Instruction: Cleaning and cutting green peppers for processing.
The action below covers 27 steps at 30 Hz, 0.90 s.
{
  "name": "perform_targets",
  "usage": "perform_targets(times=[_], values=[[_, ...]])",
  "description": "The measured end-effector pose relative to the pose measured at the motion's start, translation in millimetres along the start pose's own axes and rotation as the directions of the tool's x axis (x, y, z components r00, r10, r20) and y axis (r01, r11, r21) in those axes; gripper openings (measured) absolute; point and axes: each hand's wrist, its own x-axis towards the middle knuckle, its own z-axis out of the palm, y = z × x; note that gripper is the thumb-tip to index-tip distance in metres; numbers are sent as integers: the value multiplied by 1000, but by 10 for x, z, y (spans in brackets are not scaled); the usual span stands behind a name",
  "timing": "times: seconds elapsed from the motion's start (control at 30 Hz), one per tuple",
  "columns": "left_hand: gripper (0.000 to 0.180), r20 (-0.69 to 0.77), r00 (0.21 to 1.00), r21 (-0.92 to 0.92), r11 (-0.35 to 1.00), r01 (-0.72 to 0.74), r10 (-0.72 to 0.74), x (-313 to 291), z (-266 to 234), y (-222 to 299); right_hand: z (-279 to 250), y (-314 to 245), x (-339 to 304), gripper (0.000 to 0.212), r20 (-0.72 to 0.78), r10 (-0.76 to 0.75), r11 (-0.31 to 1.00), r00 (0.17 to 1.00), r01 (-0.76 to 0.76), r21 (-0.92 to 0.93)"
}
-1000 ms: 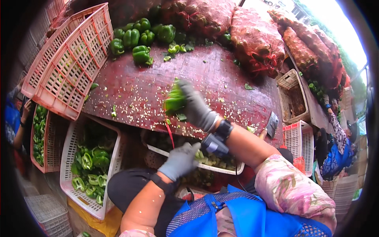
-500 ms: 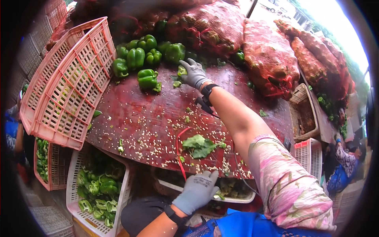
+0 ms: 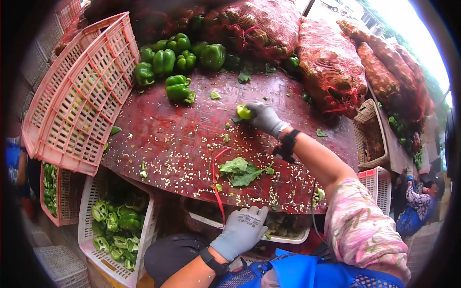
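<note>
My right hand [image 3: 265, 116], in a grey glove, is closed around a small light-green bell pepper piece [image 3: 244, 112] over the middle of the red tabletop [image 3: 192, 122]. My left hand [image 3: 241, 231], also gloved, is at the table's near edge, its fingers slightly apart and nothing visible in them; its palm side is hidden. Left of my right hand, a whole green bell pepper [image 3: 178, 88] lies on its own. Several more bell peppers [image 3: 163, 62] are heaped behind it. A torn green leaf [image 3: 241, 171] lies among scattered pale seeds, beside a red strip [image 3: 215, 185].
Pink crates [image 3: 86, 103] lean at the table's left. Below them, a white crate [image 3: 152, 225] holds cut peppers. Under the near edge is a pale tray [image 3: 288, 241] of scraps. Red mesh sacks [image 3: 331, 65] line the far side. Another person [image 3: 417, 199] is at far right.
My right hand has come back from the pepper heap toward me and to the right, bringing the light-green piece along. My left hand stays near the table edge.
</note>
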Motion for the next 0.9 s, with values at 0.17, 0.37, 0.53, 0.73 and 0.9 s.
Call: perform_targets(times=[0.17,0.37,0.53,0.73,0.9], values=[[46,9,1000,24,999,26,-26,-61,113,67,2,-1172,82,40,244,262,390,934,-334,858],[47,-21,1000,39,999,10,-9,-77,208,-82,324,-2462,739,66,-193,-547,589,814,539,602],[48,-36,999,22,1000,13,-13,-131,105,-119,629,-1723,1527,77,-121,-155,982,981,139,-126],[47,80,997,67,998,14,-20,-106,114,-114,728,-1307,1791,80,91,69,982,993,-52,-180],[44,83,995,0,999,48,-48,-75,18,-112,750,-1236,1714,82,186,-100,976,978,133,-174]])
